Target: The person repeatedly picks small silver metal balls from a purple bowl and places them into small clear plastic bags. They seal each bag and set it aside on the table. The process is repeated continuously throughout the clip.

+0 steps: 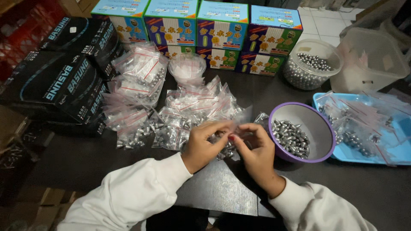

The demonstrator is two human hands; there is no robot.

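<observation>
Dark wooden tabletop (222, 192) carries the whole work area, with white floor tiles showing beyond its far edge. Your left hand (203, 143) and right hand (257, 149) meet at the table's middle, fingertips pinched together on one small clear plastic zip bag of grey metal pellets (229, 147) — both wrists bent inward, white sleeves resting near the front edge. Just right of your right hand stands a purple round plastic bowl (319, 128) holding loose grey pellets. Beyond your hands lies a heap of filled clear zip bags with red seal strips (180, 109), close to your knuckles. Farther right sits a blue shallow plastic tray (396, 152) of more bags, and behind it a clear round tub of steel balls (310, 64). Black cardboard boxes (60, 83) wall the left side; colourful printed cartons (222, 34) line the back — open tabletop remains only at the front.
</observation>
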